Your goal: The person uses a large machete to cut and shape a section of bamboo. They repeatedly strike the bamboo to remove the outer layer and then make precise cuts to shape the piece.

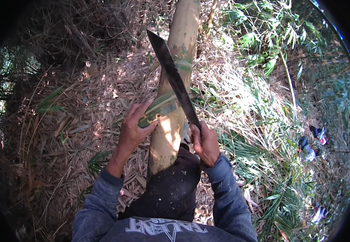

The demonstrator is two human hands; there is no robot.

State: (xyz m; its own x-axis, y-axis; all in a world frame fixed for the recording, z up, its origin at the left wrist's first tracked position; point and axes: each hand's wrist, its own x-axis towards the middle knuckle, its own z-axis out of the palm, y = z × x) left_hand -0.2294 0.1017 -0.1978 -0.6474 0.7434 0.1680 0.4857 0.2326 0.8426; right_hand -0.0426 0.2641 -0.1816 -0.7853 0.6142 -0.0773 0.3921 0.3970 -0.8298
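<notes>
Between my hands: one thick pole (pixel 166 133), running from my knee to the far edge; its near part is hidden by my trouser leg (pixel 171 189).
Hands: two, both mine. My left hand (pixel 131 131) has thumb and fingers closed about a green strip (pixel 167 109) at the pole's left side; my right hand (pixel 207 146) is clenched on the near end of a dark blade (pixel 175 78).
Blade count: one, slanting far and left over the pole.
Green on the pole: two places, the strip near my left fingers and a narrower band (pixel 183 63) farther along.
Pole's look: pale yellow-tan, with greenish patches and sunlit blotches on the near part.
Blade's make: dark, long and straight, metal by its look, with a slanted far end and small nicks along one edge.
Strip's make: flat and smooth, with a ragged yellowish edge by my thumb.
Cloth: two blue-grey sleeves (pixel 227 189); dark trousers flecked with pale bits.
Ground: dry, papery leaf litter (pixel 78 149) on the left, long green leaves (pixel 259 169) on the right.
Far right: at least two people (pixel 309 152), too small to make out well.
</notes>
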